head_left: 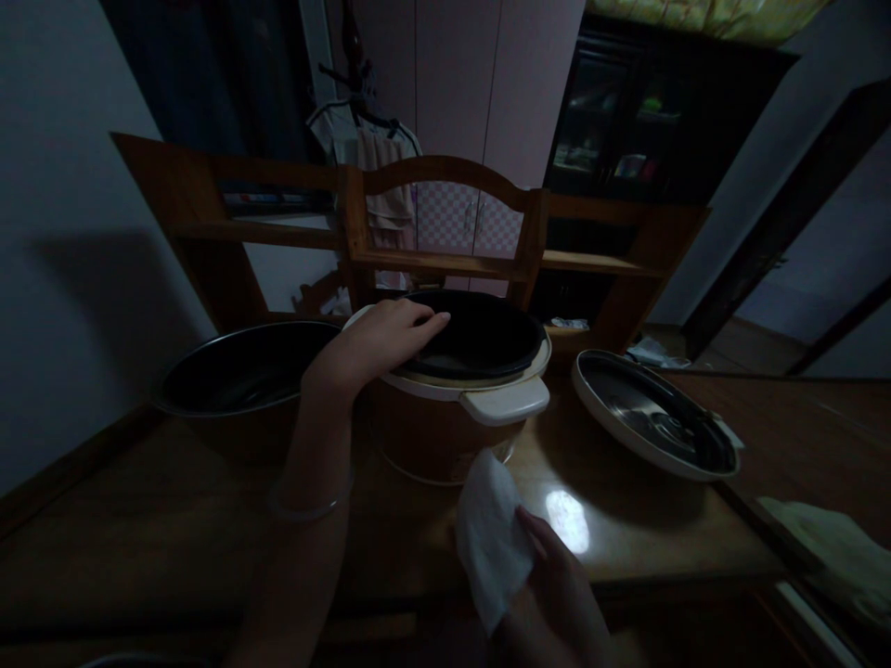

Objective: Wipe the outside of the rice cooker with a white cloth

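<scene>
A brown and white rice cooker [418, 431], its lid off, stands on the wooden table with its dark opening facing up. My left hand [386, 339] grips the left part of its rim, thumb over the opening and the other fingers partly hidden. In front of the cooker, below its white side handle [507, 401], my right hand [549, 584] is closed on a white cloth [493, 533]. The cloth's upper end overlaps the cooker's lower front in view; I cannot tell whether they touch.
A large black pot [243, 371] stands at the left, by the wall. On the right lies a round lid [651, 413], its metal inner side up. A wooden shelf frame [445, 264] rises along the table's back edge. Pale fabric [828, 547] lies at the lower right.
</scene>
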The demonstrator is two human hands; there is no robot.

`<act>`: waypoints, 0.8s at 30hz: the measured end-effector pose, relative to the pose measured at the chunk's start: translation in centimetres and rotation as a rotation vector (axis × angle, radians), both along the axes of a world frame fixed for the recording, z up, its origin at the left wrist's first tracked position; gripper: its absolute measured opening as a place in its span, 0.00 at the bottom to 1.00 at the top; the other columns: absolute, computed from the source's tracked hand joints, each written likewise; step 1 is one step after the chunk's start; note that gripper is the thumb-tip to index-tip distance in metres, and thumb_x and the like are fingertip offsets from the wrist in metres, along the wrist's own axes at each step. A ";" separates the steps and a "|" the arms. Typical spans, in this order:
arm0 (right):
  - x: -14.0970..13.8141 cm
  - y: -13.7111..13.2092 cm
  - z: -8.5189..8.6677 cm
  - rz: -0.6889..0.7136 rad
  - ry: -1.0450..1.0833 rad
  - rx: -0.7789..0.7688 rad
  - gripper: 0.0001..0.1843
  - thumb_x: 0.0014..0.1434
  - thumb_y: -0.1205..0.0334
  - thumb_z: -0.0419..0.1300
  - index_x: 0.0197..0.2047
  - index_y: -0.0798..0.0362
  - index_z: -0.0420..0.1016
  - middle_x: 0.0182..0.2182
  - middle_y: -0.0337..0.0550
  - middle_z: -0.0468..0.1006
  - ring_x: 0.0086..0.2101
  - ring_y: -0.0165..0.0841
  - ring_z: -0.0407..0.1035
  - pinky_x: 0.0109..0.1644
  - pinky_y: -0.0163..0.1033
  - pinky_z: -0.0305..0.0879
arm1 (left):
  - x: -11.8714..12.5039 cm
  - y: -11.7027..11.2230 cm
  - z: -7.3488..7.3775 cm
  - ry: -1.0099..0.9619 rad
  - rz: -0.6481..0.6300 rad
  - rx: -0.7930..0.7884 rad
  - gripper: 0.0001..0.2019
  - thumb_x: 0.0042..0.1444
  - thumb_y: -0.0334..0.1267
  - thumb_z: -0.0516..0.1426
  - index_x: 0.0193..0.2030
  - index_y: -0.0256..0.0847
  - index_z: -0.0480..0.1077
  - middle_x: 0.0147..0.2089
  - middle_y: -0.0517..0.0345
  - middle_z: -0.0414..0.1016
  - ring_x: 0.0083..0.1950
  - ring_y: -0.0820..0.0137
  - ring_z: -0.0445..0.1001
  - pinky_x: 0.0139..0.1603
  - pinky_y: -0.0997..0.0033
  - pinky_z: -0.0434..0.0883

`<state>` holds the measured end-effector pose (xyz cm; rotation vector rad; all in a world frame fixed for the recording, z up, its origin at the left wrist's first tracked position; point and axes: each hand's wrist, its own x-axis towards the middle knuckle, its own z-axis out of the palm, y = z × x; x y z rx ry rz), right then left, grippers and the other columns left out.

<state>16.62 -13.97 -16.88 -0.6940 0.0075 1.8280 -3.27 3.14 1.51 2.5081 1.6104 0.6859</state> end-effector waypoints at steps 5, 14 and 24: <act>0.0 0.0 -0.7 0.000 0.044 -0.014 0.18 0.56 0.61 0.71 0.48 0.61 0.82 0.47 0.55 0.85 0.49 0.43 0.80 0.59 0.46 0.72 | 0.0 -0.2 0.1 -0.013 0.000 -0.004 0.25 0.69 0.54 0.48 0.44 0.42 0.82 0.37 0.54 0.82 0.39 0.65 0.78 0.37 0.70 0.66; 0.3 0.1 -0.4 0.091 0.096 -0.014 0.17 0.55 0.62 0.72 0.47 0.62 0.82 0.45 0.53 0.86 0.46 0.41 0.81 0.60 0.45 0.71 | 0.2 -0.3 0.3 -0.029 0.012 -0.025 0.24 0.69 0.53 0.48 0.45 0.41 0.81 0.36 0.54 0.82 0.38 0.65 0.78 0.36 0.70 0.65; 0.3 0.3 -0.3 0.099 0.177 -0.009 0.17 0.54 0.66 0.70 0.47 0.62 0.82 0.46 0.51 0.86 0.45 0.39 0.82 0.61 0.42 0.70 | 0.1 -0.3 0.1 -0.017 0.013 -0.007 0.24 0.69 0.53 0.48 0.46 0.42 0.82 0.37 0.55 0.82 0.38 0.65 0.78 0.36 0.71 0.64</act>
